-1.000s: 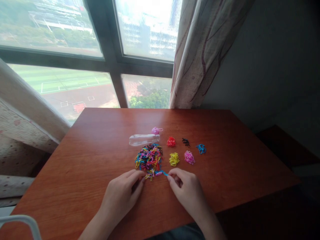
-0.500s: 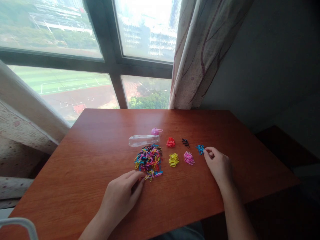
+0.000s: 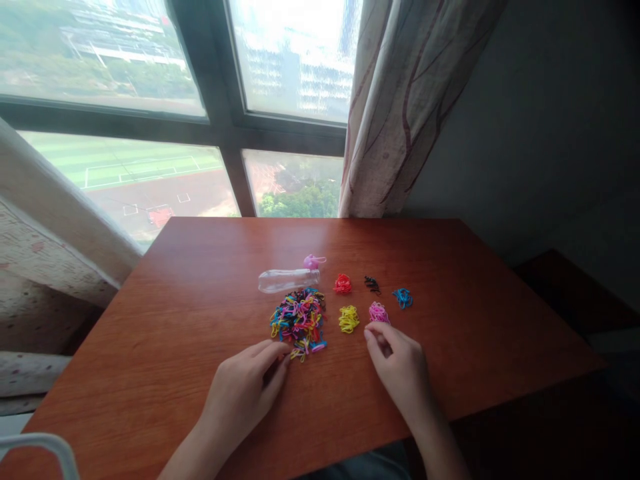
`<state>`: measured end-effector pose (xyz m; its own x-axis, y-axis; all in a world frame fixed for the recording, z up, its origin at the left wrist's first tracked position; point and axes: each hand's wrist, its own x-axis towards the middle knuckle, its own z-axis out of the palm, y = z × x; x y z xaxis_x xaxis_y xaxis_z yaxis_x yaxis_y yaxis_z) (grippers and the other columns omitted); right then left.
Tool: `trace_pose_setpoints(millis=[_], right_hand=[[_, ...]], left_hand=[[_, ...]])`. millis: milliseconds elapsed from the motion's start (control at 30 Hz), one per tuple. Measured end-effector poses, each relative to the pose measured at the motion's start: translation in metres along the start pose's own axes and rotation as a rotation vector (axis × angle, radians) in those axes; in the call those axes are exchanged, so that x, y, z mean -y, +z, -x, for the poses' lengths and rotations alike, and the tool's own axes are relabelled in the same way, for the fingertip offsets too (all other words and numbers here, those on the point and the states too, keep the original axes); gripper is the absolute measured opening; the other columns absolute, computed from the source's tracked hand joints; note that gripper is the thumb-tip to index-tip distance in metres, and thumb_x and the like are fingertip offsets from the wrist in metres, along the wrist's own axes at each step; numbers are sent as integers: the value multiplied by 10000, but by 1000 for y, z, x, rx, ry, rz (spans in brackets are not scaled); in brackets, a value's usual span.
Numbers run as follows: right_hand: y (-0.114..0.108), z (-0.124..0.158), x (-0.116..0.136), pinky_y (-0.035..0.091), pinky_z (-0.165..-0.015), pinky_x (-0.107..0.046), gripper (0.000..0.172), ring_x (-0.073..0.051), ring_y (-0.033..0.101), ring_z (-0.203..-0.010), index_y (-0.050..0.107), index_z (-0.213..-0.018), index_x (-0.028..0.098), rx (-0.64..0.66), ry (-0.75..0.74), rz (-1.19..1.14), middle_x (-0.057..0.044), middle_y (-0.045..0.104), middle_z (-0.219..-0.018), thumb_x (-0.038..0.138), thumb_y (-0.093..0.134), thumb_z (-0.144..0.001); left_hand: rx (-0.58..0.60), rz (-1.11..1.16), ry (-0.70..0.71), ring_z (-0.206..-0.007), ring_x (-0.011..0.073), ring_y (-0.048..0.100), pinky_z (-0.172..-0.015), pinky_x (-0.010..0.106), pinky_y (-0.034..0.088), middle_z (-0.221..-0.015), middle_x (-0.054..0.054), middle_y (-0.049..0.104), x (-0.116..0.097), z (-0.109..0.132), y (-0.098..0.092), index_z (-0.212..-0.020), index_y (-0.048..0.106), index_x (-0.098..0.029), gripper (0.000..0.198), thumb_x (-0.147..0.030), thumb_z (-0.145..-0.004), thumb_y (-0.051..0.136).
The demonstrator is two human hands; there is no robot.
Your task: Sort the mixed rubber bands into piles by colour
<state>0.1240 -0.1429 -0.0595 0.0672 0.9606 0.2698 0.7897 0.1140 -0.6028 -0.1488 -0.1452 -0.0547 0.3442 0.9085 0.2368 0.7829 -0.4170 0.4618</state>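
Observation:
A mixed pile of small coloured rubber bands (image 3: 299,319) lies mid-table. To its right sit small sorted heaps: red (image 3: 343,284), black (image 3: 371,285), blue (image 3: 403,297), yellow (image 3: 349,319) and pink (image 3: 379,311). My left hand (image 3: 243,393) rests flat on the table, fingertips touching the near edge of the mixed pile. My right hand (image 3: 399,367) is just in front of the pink heap, its fingers curled loosely together; nothing shows in them.
A clear plastic bottle (image 3: 287,280) lies on its side behind the mixed pile, with its pink cap (image 3: 312,261) beside it. The wooden table (image 3: 175,313) stands against a window with a curtain (image 3: 400,100) at the right. A white curved rim (image 3: 45,447) shows bottom left.
My right hand carried a blue band from the mixed pile to the blue heap, left it there, and has drawn back toward the pink heap. My left hand has stayed put.

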Motion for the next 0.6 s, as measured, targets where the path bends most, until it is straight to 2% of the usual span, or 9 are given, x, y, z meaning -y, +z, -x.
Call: trace_pose_setpoints(millis=[100, 200, 600], right_hand=[[14, 9, 16, 407, -608, -240, 183, -159, 621, -632, 685, -888, 223, 113, -48, -34, -7, 674, -713, 250, 508, -924], [25, 12, 27, 388, -632, -249, 152, -165, 621, -663, 679, -915, 226, 172, -73, -13, 0, 675, -723, 206, 529, -911], [45, 3, 55, 331, -646, -248, 113, -154, 601, -711, 657, -884, 240, 219, -144, -7, 16, 679, -774, 151, 588, -896]], left_hand=[[7, 2, -1, -781, 163, 722, -649, 229, 515, -916, -7, 757, 0, 0, -1, -943, 667, -253, 183, -287, -940, 487], [14, 4, -9, -780, 164, 720, -651, 233, 514, -911, -8, 754, 0, 1, -1, -946, 667, -254, 184, -292, -942, 487], [38, 21, -28, -795, 164, 712, -676, 243, 506, -931, -11, 747, 2, 2, 2, -958, 662, -256, 176, -285, -943, 489]])
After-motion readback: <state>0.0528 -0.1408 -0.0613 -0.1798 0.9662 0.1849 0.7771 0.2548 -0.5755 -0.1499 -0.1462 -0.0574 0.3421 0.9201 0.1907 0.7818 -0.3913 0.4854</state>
